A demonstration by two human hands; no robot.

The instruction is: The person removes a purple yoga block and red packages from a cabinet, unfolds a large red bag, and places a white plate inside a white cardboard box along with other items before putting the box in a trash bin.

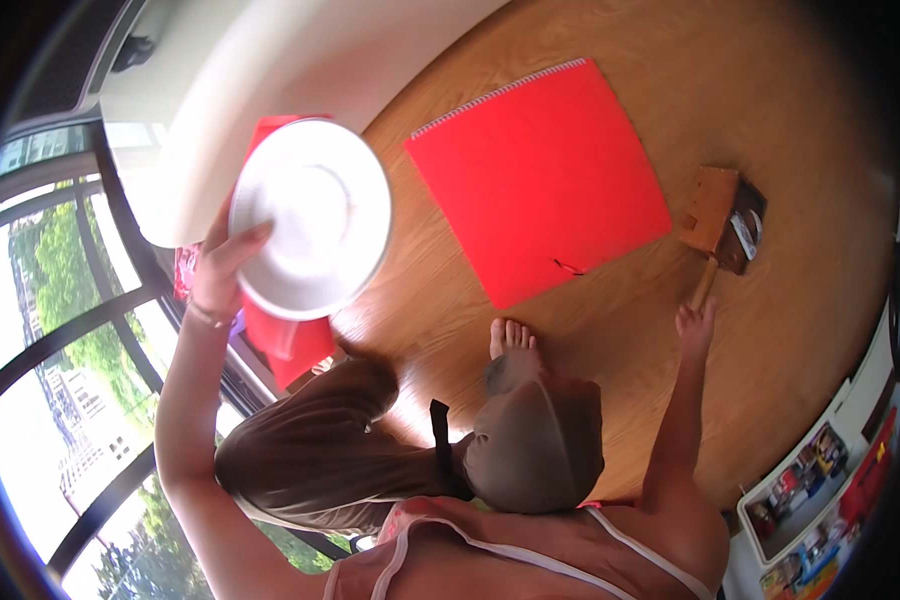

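My left hand (229,266) grips the near rim of a round white dish (307,225), its thumb lying on the inner face. The dish is held up and slightly blurred. Behind it, partly hidden, is a red sheet-like thing (292,349). My right hand (696,328) is closed around a short wooden handle (705,281). Beyond that handle is an orange-brown box-like object (711,206) with a dark side; I cannot tell whether the two are joined. A white curved item (746,234) shows at the dark side. Between my hands, a large red spiral-bound pad (540,180) lies flat.
Wood-patterned floor (615,337) spreads under everything. A thin dark loop (568,268) rests on the pad's near edge. At left are a white curved panel (217,150) and framed windows (67,300). A white bin (795,491) of small items stands lower right. My bare foot (516,341) is near the pad.
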